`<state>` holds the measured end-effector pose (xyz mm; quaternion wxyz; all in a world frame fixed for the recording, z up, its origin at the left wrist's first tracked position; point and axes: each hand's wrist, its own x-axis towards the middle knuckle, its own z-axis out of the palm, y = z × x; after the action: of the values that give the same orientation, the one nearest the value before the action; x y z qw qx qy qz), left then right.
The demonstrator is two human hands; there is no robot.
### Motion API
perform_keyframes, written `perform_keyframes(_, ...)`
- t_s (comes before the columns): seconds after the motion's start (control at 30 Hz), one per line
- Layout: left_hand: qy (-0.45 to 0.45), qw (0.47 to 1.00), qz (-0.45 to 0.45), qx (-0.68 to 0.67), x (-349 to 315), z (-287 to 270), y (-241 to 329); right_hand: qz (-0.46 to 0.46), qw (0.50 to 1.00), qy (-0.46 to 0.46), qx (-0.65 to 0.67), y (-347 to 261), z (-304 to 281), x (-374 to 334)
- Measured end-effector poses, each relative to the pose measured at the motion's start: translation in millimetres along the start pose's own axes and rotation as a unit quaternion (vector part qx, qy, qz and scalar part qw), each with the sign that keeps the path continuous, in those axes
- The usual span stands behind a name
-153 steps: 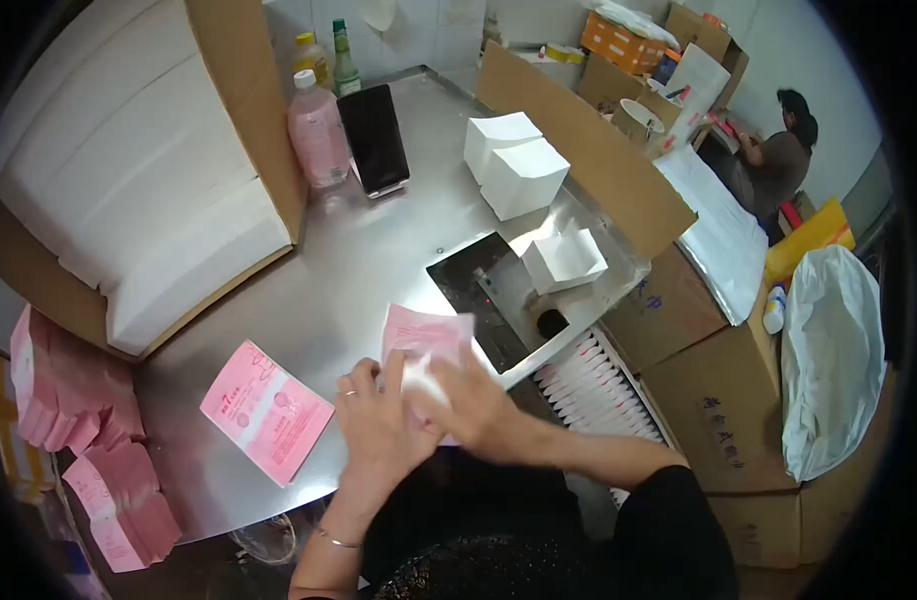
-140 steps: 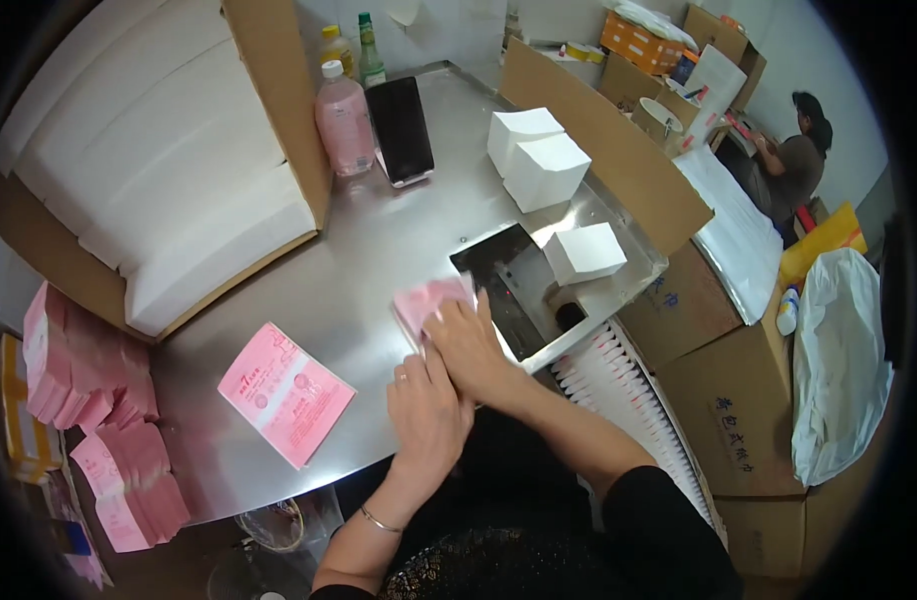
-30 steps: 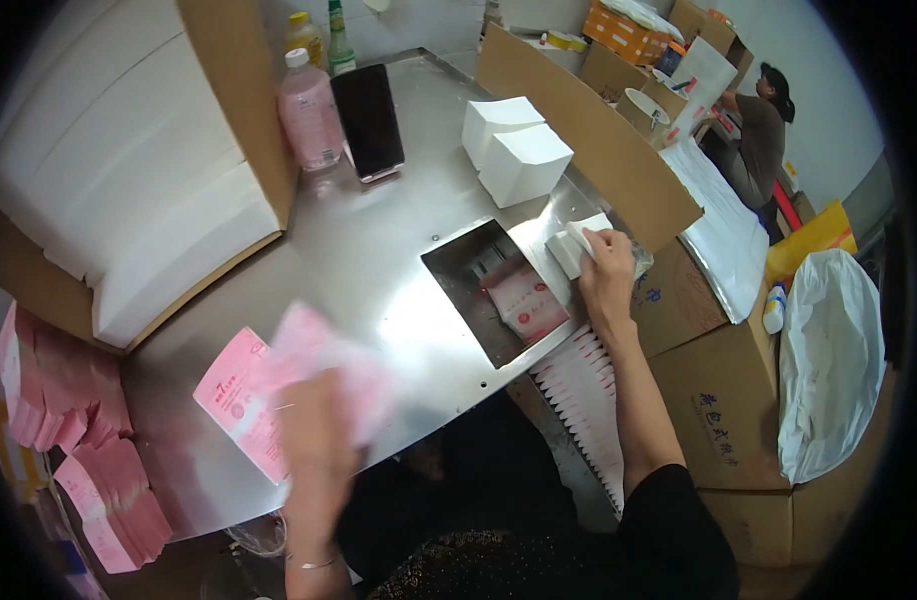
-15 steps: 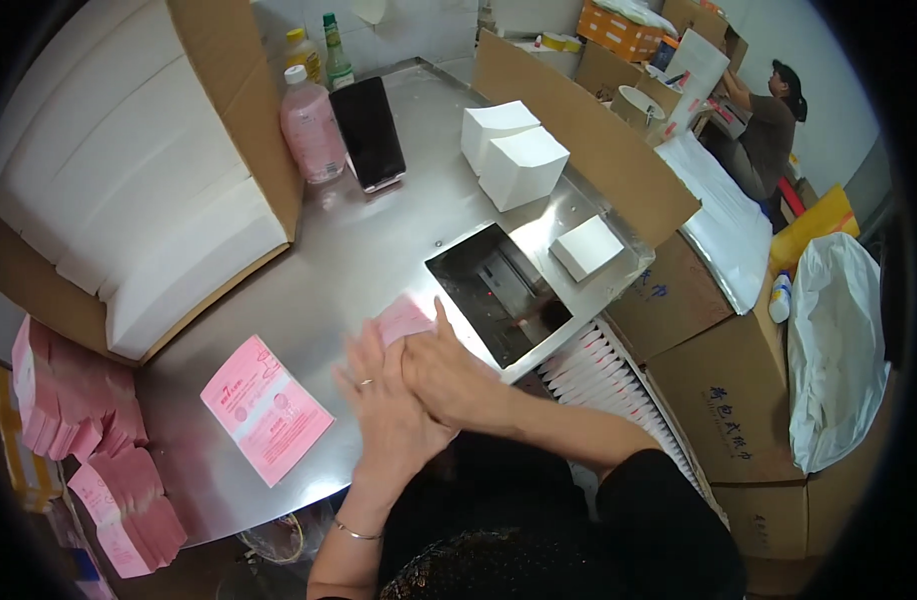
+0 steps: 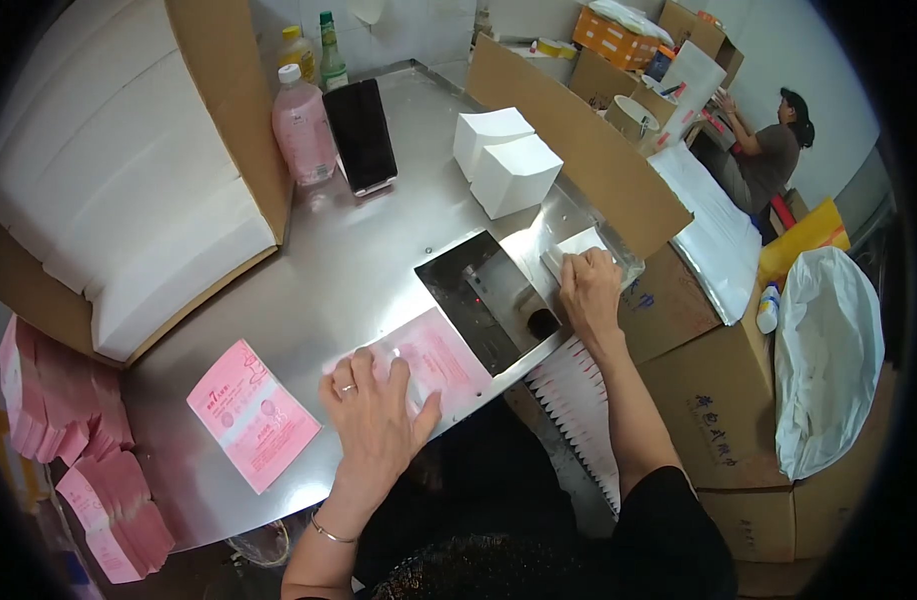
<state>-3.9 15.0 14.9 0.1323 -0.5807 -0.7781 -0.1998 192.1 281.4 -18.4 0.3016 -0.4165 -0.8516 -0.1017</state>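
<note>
Pink bottle beside a black phone, yellow bottle and green bottle behind, white plastic bag at right.

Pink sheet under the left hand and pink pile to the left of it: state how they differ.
The pink sheet is partly covered by the left hand; the pink pile is untouched. The sheet's print looks faint; the pile's is bolder. Both are pink, printed and lie on the metal table.

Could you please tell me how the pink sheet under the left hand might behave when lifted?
The pink sheet is probably light and floppy, since it looks thin and lies flat. It might slide easily if pushed, as the table looks smooth and shiny.
</note>
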Motion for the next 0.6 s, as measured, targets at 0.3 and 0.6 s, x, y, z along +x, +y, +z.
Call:
perform_keyframes(0.3,-0.085,0.987,0.038,-0.131,-14.5,15.8,8.7,-0.067,0.982,0.090,0.150,-15.8,-10.3,-7.8)
perform_keyframes(0.6,-0.052,0.978,0.004,-0.202,-9.4,0.2,8.1,-0.318,0.910,-0.227,0.141,-149.8,-6.3,-45.6)
